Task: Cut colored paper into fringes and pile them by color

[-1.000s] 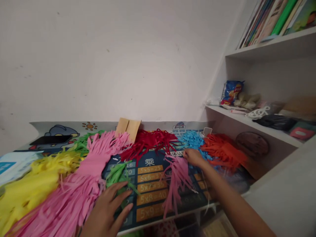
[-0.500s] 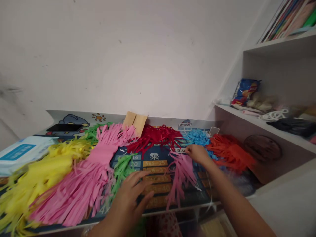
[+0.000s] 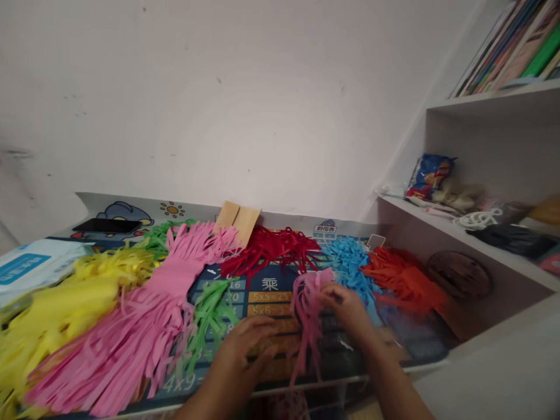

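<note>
My left hand [image 3: 236, 356] hovers over the printed mat [image 3: 266, 341], its thumb and fingers apart and nothing between them. My right hand [image 3: 345, 309] has its fingers curled in against the upper right edge of a small pink paper fringe [image 3: 308, 303]; the fingertips are slightly blurred. The fringe's strips trail down toward the front edge. Left of my left hand lies a small green fringe [image 3: 212, 309], beside a large pink fringe [image 3: 131, 326]. A blue fringe [image 3: 350, 259] lies just beyond my right hand.
A yellow fringe [image 3: 65, 303], a wipes pack [image 3: 39, 268] and a black phone [image 3: 107, 226] are at left. Red strips [image 3: 280, 248] and folded brown card [image 3: 240, 221] lie at the back. An orange-red fringe [image 3: 406, 280] sits by the white shelf unit [image 3: 494, 332].
My right hand has come down and toward me from the top of the small pink fringe to its side. The fringe is bunched narrower. My left hand stays open, slightly shifted.
</note>
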`<state>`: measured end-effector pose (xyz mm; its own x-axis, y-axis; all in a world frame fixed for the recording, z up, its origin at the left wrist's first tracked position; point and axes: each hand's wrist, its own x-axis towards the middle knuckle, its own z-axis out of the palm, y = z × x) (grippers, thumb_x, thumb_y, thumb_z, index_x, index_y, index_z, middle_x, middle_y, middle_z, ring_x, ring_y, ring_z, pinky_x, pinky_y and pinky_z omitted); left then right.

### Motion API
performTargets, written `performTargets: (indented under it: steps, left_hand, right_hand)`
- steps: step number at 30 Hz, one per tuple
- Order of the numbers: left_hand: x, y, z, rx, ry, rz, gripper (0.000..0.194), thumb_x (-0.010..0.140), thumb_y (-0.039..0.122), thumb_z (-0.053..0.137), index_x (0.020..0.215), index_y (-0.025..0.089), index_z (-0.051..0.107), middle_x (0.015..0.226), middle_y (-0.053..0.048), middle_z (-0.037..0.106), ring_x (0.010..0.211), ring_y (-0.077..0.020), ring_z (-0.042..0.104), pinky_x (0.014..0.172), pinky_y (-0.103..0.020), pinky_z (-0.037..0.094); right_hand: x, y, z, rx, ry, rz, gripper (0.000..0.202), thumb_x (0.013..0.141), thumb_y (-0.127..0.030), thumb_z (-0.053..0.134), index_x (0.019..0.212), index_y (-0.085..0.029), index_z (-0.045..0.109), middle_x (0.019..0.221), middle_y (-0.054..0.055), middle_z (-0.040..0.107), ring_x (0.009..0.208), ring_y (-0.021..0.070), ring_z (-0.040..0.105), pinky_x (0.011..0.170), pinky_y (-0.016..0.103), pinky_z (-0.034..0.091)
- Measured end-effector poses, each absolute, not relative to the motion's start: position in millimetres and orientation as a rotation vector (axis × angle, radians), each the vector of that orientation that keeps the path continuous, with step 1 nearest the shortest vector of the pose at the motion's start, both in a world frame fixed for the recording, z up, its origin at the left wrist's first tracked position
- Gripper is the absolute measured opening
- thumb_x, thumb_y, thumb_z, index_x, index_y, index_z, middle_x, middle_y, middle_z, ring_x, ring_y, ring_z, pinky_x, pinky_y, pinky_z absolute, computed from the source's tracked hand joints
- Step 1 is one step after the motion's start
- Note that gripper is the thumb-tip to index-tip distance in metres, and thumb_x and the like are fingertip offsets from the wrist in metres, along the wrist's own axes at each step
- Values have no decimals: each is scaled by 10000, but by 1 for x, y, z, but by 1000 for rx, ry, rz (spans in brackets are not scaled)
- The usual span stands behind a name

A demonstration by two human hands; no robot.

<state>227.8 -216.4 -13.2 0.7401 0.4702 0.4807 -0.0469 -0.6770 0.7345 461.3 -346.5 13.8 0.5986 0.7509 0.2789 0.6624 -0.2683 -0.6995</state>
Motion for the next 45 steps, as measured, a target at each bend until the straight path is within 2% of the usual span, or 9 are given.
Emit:
performTargets:
  steps: [5, 10, 13, 19, 24, 29, 36, 40, 45]
  left_hand:
    - [260, -226, -18, 1681, 425, 744, 299, 743, 311, 642, 1018, 196, 668, 1026, -80, 719, 908, -225, 681, 784, -327, 559]
    - [268, -231, -26, 1524, 530, 671, 183, 664, 268, 672, 822, 175, 687, 836, -50, 724, 789, -205, 662, 743, -306, 528]
    - [267, -229, -33, 1455, 545, 597, 169, 662, 298, 659, 753, 157, 673, 730, -44, 712, 700, -196, 655, 673, -299, 527]
    - [262, -237, -32, 1469, 550, 531, 134, 714, 281, 614, 742, 164, 674, 681, -25, 696, 653, -177, 641, 645, -276, 503]
    - [259, -243, -31, 1576, 539, 596, 96, 741, 230, 600, 731, 180, 681, 750, -21, 694, 720, -171, 634, 697, -264, 482]
    - [260, -245, -40, 1541, 493, 556, 146, 760, 305, 642, 790, 163, 661, 753, -29, 680, 693, -170, 627, 664, -260, 482]
    - [254, -243, -37, 1611, 566, 578, 178, 785, 351, 638, 787, 176, 673, 744, -25, 690, 684, -174, 634, 650, -258, 481]
    - [252, -245, -35, 1609, 592, 565, 184, 777, 358, 642, 781, 177, 678, 753, -30, 694, 698, -182, 640, 654, -261, 486]
    - [252, -249, -37, 1592, 597, 561, 159, 771, 332, 646, 781, 178, 684, 757, -31, 693, 684, -178, 644, 646, -259, 491]
  right_hand:
    - [401, -348, -14, -1799, -1284, 64, 141, 824, -329, 624, 741, -232, 685, 919, 53, 693, 895, 235, 616, 819, 339, 445]
    - [381, -350, -32, -1761, -1300, 142, 126, 828, -299, 636, 729, -237, 684, 1013, 54, 696, 1002, 248, 603, 911, 374, 412]
    - [375, -352, -32, -1719, -1207, 254, 143, 807, -320, 647, 705, -223, 670, 985, 51, 698, 937, 238, 622, 858, 348, 437]
    - [368, -348, -33, -1744, -842, 331, 254, 777, -450, 627, 741, -199, 614, 686, 30, 662, 623, 200, 603, 582, 279, 454]
    - [367, -346, -32, -1801, -767, 348, 280, 761, -461, 596, 675, -196, 629, 655, 46, 665, 620, 217, 596, 569, 287, 440]
    - [367, -346, -40, -1677, -633, 457, 280, 757, -456, 607, 687, -186, 632, 617, 23, 645, 561, 189, 565, 537, 267, 430]
    - [367, -360, -45, -1550, -554, 450, 233, 763, -413, 622, 728, -186, 657, 725, 17, 643, 697, 189, 588, 671, 268, 466]
    - [365, -362, -53, -1495, -499, 430, 240, 687, -411, 681, 746, -189, 611, 703, 6, 609, 629, 170, 558, 589, 257, 457]
    - [363, -360, -63, -1566, -473, 415, 266, 703, -441, 680, 747, -190, 602, 686, 11, 618, 603, 177, 554, 571, 271, 453]
